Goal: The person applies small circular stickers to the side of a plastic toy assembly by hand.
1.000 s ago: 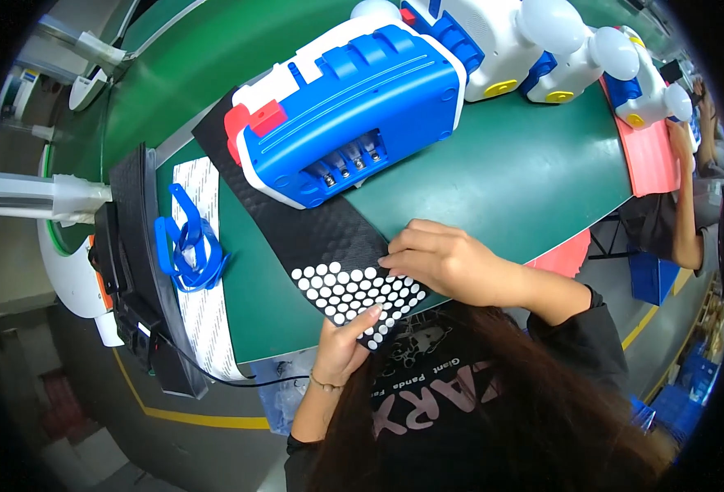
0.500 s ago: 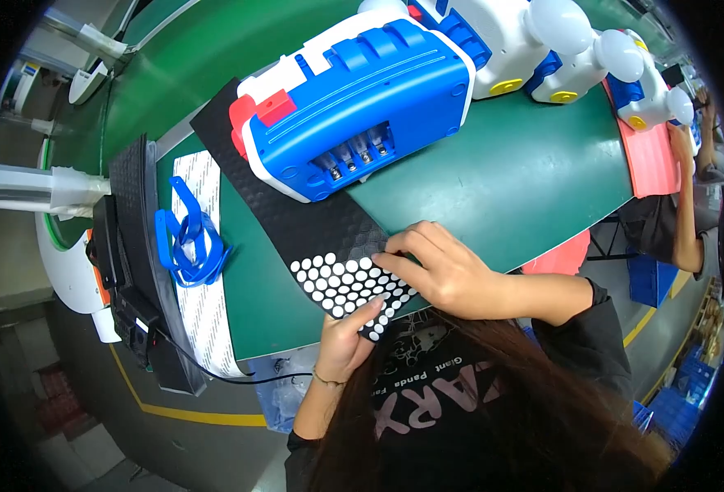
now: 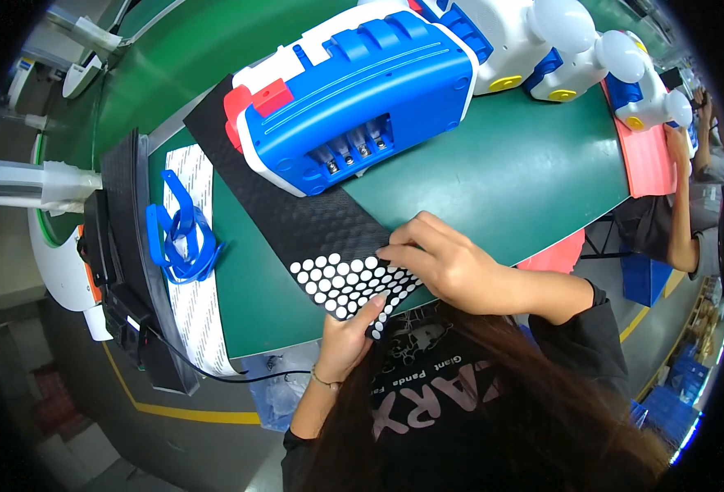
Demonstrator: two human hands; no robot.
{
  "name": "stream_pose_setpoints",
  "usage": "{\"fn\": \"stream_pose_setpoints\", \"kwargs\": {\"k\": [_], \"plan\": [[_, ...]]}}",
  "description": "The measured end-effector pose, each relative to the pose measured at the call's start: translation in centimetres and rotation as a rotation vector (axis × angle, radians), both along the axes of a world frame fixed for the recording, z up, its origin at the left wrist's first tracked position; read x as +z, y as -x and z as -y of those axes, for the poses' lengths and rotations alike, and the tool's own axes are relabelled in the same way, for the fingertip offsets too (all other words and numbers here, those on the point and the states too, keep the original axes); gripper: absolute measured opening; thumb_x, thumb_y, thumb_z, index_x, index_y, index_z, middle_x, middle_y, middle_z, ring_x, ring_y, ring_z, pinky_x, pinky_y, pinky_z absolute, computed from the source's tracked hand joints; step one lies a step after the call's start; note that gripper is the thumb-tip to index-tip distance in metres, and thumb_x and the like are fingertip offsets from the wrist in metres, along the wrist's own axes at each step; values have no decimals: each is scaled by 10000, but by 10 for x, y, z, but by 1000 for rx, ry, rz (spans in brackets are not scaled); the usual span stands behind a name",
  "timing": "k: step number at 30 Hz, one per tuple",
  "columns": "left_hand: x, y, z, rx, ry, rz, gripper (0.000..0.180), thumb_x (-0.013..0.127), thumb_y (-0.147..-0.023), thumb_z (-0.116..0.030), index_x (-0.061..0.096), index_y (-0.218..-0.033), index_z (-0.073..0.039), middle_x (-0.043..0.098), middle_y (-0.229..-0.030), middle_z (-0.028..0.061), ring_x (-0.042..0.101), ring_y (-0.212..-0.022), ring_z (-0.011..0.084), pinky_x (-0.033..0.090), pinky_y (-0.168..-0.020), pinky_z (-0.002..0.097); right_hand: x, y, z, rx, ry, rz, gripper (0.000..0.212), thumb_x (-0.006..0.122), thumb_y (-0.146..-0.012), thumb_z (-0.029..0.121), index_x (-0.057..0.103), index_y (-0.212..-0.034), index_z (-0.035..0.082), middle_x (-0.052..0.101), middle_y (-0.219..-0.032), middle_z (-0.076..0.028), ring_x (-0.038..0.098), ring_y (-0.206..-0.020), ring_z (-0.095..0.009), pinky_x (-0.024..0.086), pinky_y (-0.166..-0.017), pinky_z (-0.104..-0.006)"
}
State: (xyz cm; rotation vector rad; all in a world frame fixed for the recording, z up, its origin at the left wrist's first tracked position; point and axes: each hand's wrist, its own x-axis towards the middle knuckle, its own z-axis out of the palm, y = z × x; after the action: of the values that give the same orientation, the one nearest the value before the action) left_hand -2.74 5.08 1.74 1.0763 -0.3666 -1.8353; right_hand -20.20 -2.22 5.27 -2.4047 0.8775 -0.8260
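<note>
Head view: holding with the left hand [image 3: 347,338] the near corner of a black sheet [image 3: 288,209], pressing the thumb flat upon its upper side and having the other fingers mostly out of sight below. Having this hand nearly closed, with the sheet in its hold. Bending the right hand [image 3: 440,262] over the right edge of the same sheet, having thumb and forefinger close to each other and touching the sheet at the border of many round white dots [image 3: 343,268]. Not being able to tell about any dot between these fingertips. Seeing the dots between the two hands, covering the near end of the sheet. Seeing the sheet stretching away from both hands toward the far left, passing under a blue and white toy unit [image 3: 362,90]. Noticing in this unit, on the side facing the hands, an open slot [image 3: 349,152] with metal contacts, and at its left end a red part [image 3: 270,97]. Finding a blue looped part [image 3: 186,266] well to the left of the left hand, resting on a white paper strip [image 3: 194,320]. Seeing a black cable [image 3: 222,380] running toward the left wrist. Seeing the green table [image 3: 493,189] beyond the right hand, then, farther to its right, white toys [image 3: 493,74] with round bulbs [image 3: 560,25], pink sheets [image 3: 640,156] and a co-worker's arm [image 3: 680,234].
</note>
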Motion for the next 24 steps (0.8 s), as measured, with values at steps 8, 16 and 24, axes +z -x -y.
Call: {"fn": "stream_pose_setpoints", "kwargs": {"k": [8,16,24], "plan": [[-2,1,0,16,25,-62,332,572,-797,62,500,-1120,35,569,-1069,79,558,-956,153,453,-833,275,-12,4,3,9,171,-5,265,606,-609,29,613,-874,28,557,-880,-75,529,-776,-209,399,-647,-307],[4,2,2,22,-31,-61,359,583,-781,63,488,-1126,32,564,-1067,85,561,-954,159,461,-827,279,-22,6,1,-7,342,-88,192,564,-684,123,615,-859,61,578,-888,-39,539,-775,-179,379,-649,-287],[1,-3,3,12,-69,-89,381,587,-774,58,475,-1137,37,569,-1062,97,571,-943,171,470,-819,285,-29,6,-1,15,465,-31,197,555,-682,141,589,-853,49,574,-899,-40,535,-799,-162,397,-683,-281]]}}
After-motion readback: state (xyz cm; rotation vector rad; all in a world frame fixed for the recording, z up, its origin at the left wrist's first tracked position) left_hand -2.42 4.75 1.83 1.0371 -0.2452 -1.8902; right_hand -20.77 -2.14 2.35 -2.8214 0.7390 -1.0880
